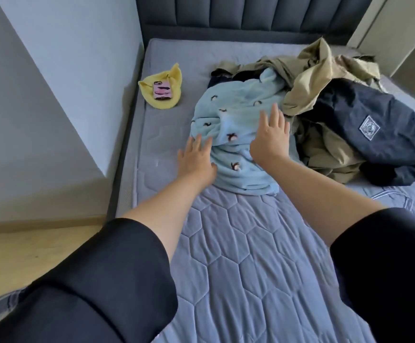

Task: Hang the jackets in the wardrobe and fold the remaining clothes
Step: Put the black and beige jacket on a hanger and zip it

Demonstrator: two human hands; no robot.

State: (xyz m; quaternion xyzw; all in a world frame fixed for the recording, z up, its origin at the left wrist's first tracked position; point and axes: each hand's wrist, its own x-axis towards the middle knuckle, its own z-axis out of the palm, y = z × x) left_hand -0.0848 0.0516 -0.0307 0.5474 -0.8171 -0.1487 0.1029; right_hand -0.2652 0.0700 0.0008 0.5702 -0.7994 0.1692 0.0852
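- We have the bed filling the frame, its quilted grey cover bare at 6 o'clock; the padded headboard runs along 12 o'clock.
- At 2 o'clock lies the heap still to be sorted: a tan jacket crumpled under and around a navy jacket with a white badge; we judge these two belong in the wardrobe, which is not in view.
- At the centre, touching the heap's left edge, lies the pale blue fleece garment with small dark figures on it, bunched and twisted; we take it as the piece to fold now.
- Our left hand has its fingers spread and straight, resting at the garment's 8 o'clock edge; our right hand is spread flat on top of it toward 3 o'clock; neither pinches any cloth.
- To do this step well, we should draw the fleece clear of the jackets toward 6 o'clock, where the bed is free; smooth it flat from the middle outward; find the hems and sleeves before making any fold; thick fleece springs back, so press each crease.
- At 10 o'clock, well apart, a yellow cloth carries a pink phone; we should lift the phone off before folding that cloth.
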